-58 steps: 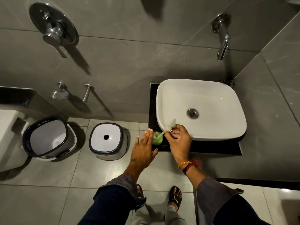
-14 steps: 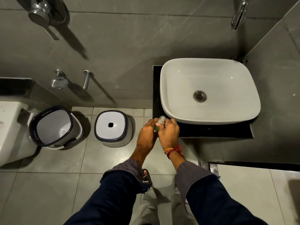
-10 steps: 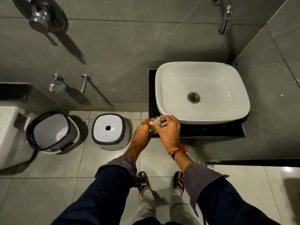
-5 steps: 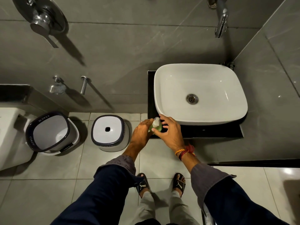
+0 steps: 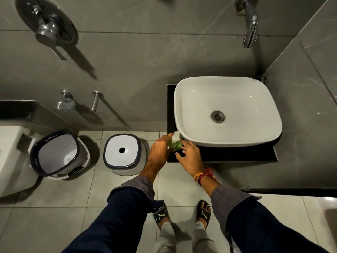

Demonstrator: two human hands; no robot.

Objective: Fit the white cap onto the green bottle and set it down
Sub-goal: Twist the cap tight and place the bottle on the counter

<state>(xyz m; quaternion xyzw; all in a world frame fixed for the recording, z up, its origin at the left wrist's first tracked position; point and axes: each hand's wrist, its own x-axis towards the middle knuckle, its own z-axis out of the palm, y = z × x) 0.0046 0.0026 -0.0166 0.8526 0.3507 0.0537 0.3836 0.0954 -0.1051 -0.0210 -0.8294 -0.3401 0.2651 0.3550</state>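
The small green bottle point(image 5: 174, 144) stands at the left front corner of the black counter point(image 5: 228, 156), beside the basin. The white cap point(image 5: 176, 137) sits on top of it, pointing up. My left hand point(image 5: 160, 147) wraps the bottle's left side, fingers touching it. My right hand point(image 5: 188, 156) hovers just right of and below the bottle, fingers spread, holding nothing. The bottle's base is hidden between the two hands.
A white basin point(image 5: 228, 110) with a metal drain fills most of the counter. The tap point(image 5: 250, 26) juts from the wall above. On the floor to the left stand a lidded bin point(image 5: 125, 154) and an open bin point(image 5: 58, 155). A toilet edge point(image 5: 11, 157) is far left.
The cap went from my right hand onto the bottle. My right hand has since come off the cap and drawn back with its fingers apart, while my left hand stays on the bottle.
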